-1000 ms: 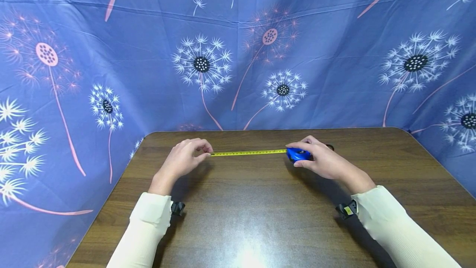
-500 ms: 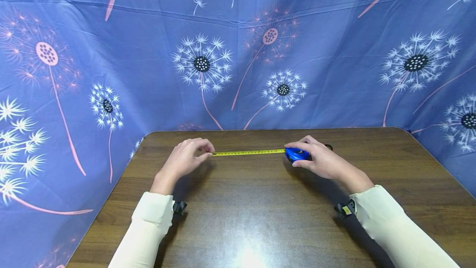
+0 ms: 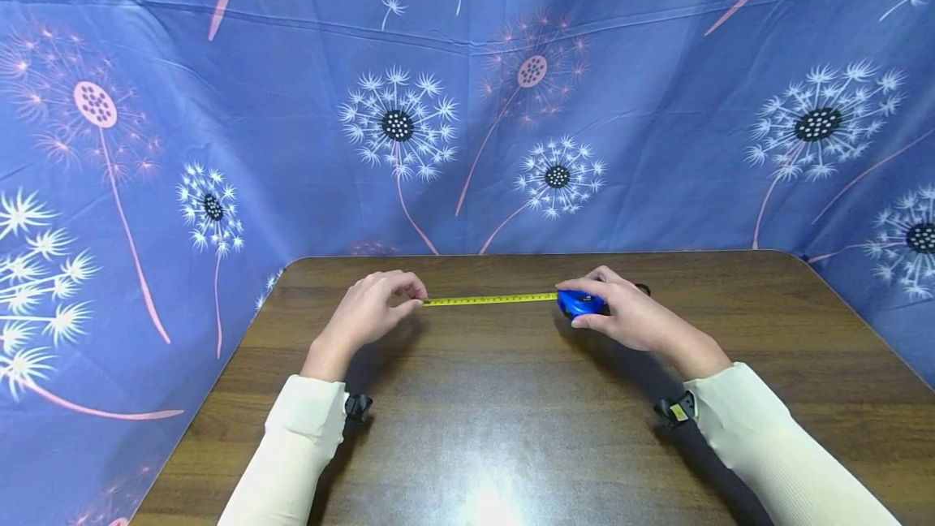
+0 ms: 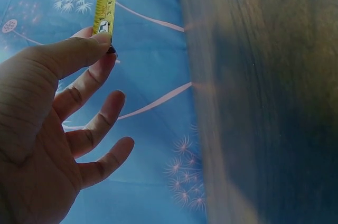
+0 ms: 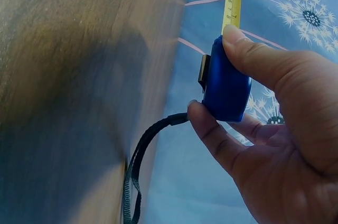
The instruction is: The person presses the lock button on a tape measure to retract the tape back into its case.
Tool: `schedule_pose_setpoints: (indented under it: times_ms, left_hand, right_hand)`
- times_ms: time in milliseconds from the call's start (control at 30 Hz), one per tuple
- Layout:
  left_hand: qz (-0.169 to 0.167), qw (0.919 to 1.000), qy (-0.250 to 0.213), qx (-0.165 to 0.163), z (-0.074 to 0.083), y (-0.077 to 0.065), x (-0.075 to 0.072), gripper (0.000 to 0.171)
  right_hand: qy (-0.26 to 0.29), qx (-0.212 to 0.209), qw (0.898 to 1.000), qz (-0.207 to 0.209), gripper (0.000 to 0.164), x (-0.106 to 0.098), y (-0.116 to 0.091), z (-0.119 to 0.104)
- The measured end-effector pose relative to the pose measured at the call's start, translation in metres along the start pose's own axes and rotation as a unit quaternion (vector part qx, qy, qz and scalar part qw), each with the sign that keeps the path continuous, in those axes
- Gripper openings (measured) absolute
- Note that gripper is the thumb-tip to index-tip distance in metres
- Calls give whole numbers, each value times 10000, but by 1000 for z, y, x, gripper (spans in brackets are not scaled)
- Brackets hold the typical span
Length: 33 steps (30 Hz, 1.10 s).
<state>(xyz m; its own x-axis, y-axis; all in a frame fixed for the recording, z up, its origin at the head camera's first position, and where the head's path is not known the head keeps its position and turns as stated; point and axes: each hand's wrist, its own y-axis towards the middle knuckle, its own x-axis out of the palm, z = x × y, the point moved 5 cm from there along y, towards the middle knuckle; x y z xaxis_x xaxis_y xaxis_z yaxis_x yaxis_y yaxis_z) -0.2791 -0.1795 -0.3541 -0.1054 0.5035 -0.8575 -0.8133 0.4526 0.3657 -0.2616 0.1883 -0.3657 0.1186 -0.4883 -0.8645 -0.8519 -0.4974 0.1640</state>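
One tape measure [image 3: 580, 304]: one blue case [image 5: 228, 86], one yellow blade [image 3: 491, 299], one black strap [image 5: 171, 120]. Two hand grips: left grip [image 3: 367, 311], right grip [image 3: 635, 315]. Two cream sleeves [image 3: 292, 445]. Two black wrist devices [image 3: 358, 407]. One wooden surface [image 3: 482, 396]. Backdrop [image 3: 657, 209], head view: five dark dandelion centres [image 3: 398, 126], two complete pink centres [image 3: 532, 71].

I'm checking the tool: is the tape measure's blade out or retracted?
Out: the yellow blade stretches between the left hand and the blue case.

A brown, wood-grained worktop [image 3: 504, 380] is backed and flanked by a creased blue cloth [image 3: 635, 136], which is printed with dark-centred white dandelions [image 3: 398, 126] and pink dandelions [image 3: 532, 71]. The worktop's far corners are rounded; its near part is lit by a bright reflection [image 3: 489, 502].
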Motion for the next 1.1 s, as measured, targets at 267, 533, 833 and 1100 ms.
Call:
schedule_pose_setpoints:
  times_ms: [267,533,833,1100]
  left_hand:
    - [-49,10000,10,-17,1,3,2,10]
    - [-82,9999,100,53,2,7,4,11]
    - [-137,9999,51,41,6,9,5,11]
    - [-189,9998,-9,30,8,10,5,10]
  right_hand:
    - [54,-11,10000,-63,53,0,0,-2]
    - [31,-72,10000,-15,54,2,2,-2]
    - [3,-134,9999,66,53,2,3,-3]
    - [1,-104,9999,84,54,3,4,-4]
